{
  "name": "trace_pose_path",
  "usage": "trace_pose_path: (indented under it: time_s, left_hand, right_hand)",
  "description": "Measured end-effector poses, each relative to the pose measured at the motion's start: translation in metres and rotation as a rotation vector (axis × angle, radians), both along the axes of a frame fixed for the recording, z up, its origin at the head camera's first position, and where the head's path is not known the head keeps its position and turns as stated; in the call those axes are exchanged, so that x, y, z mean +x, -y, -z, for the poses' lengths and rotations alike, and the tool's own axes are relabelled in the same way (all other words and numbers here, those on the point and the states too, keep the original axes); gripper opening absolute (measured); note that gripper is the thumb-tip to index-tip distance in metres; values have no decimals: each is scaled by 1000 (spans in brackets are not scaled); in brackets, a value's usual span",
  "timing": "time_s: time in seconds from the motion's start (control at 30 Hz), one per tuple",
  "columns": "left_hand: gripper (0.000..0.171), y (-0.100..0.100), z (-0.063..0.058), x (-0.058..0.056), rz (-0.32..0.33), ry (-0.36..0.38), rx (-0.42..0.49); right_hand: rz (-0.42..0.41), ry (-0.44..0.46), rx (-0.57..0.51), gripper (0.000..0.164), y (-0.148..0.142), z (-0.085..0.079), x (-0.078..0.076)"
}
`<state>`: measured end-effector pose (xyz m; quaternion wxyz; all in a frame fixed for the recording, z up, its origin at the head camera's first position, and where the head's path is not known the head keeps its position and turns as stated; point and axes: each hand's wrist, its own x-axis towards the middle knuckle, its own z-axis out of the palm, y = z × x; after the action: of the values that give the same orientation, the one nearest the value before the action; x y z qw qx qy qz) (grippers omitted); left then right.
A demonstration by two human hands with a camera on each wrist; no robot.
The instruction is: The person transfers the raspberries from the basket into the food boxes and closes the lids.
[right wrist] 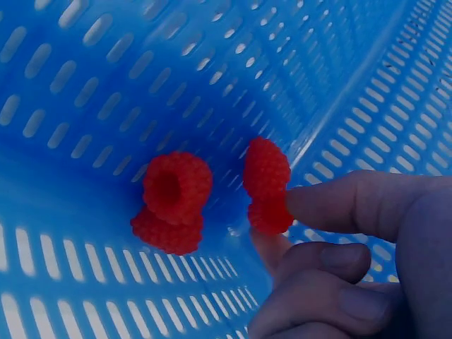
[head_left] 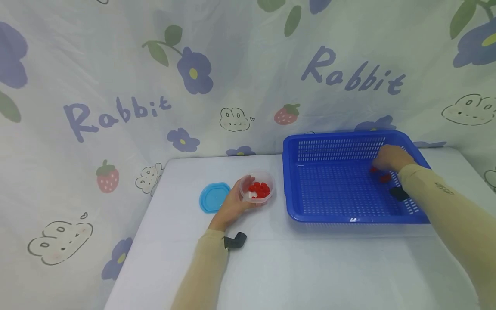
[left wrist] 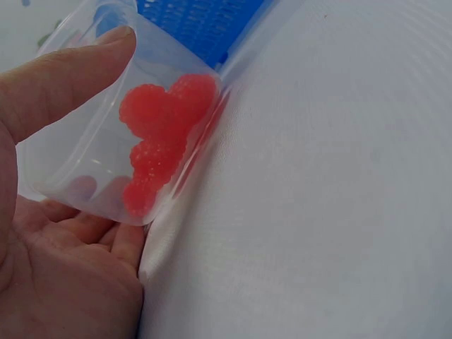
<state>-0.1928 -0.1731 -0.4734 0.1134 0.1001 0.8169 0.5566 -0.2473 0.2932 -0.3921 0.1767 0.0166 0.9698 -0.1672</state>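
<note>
My left hand grips a clear plastic tub from its left side, thumb and fingers around the wall. Several red raspberries lie together at the bottom of the tub, as the left wrist view shows. Over at the right, my right hand reaches down into a blue plastic basket. Between its thumb and a finger it pinches a raspberry. Another raspberry touches that one just beyond the fingertips. Two more, one raspberry leaning on the other, lie beside them in the basket.
A light blue lid lies on the white table, left of the tub and partly behind my left hand. The slotted basket walls rise around my right hand. A patterned cloth hangs behind the table.
</note>
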Motion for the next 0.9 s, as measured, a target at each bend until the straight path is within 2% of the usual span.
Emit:
trace_pose_path:
  time_s: [0.27, 0.5, 0.6, 0.8, 0.9]
  left_hand:
    - [89, 0, 1, 0, -2, -2, 6]
    - [91, 0, 1, 0, -6, 24, -11]
    - [90, -1, -5, 2, 4, 38, -10]
    - [88, -6, -25, 10, 29, 31, -32]
    - [89, -5, -23, 9, 14, 40, -33]
  right_hand:
    - [-66, -69, -52, 26, 3, 6, -6]
    - [-71, -38, -80, 21, 12, 11, -8]
    - [-77, -40, -50, 22, 13, 11, -9]
    - [-95, -37, -19, 25, 14, 11, -10]
    - [-111, -34, -20, 28, 15, 12, -10]
